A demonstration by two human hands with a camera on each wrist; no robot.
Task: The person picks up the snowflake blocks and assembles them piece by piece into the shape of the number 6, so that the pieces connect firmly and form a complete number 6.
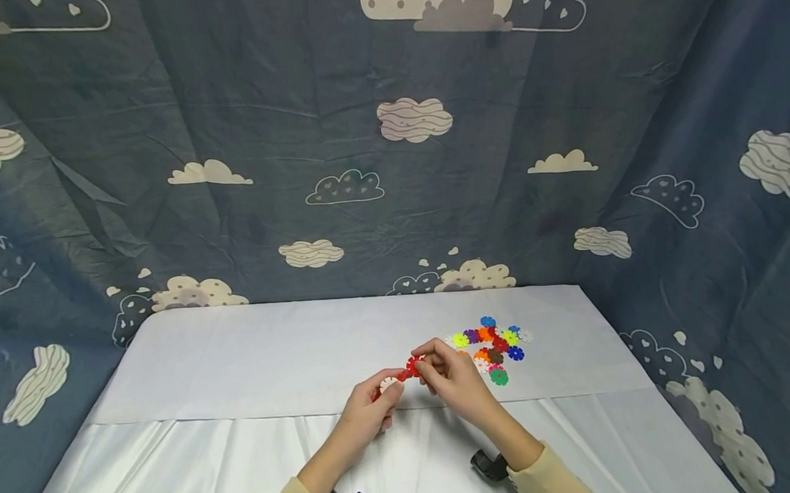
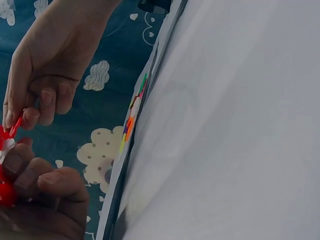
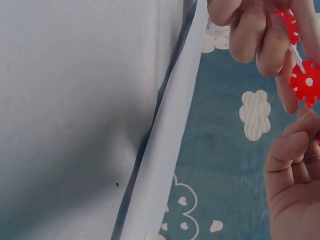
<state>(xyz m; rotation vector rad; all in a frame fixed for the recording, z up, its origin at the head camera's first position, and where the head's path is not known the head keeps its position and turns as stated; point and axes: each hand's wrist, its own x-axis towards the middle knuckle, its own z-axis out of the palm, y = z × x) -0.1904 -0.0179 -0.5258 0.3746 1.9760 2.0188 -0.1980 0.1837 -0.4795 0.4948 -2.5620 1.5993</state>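
My left hand [image 1: 366, 408] grips a short chain of notched plastic building discs, red ones with a white disc [image 1: 387, 383] among them. At the chain's other end my right hand [image 1: 459, 382] pinches a red disc [image 1: 412, 366] between thumb and fingers. The right wrist view shows one red disc [image 3: 300, 86] face-on, with slots round its edge and a hole at its centre. A white disc [image 3: 297, 56] seen edge-on links it to another red disc [image 3: 291, 26] at the left hand's fingers. Fingers cover part of the chain.
Several loose discs in many colours lie on the white table [image 1: 253, 361] to the right, among them a green disc [image 1: 499, 377] and a blue disc [image 1: 488, 321]. A dark cloud-patterned curtain [image 1: 279, 133] hangs behind the table and along both sides.
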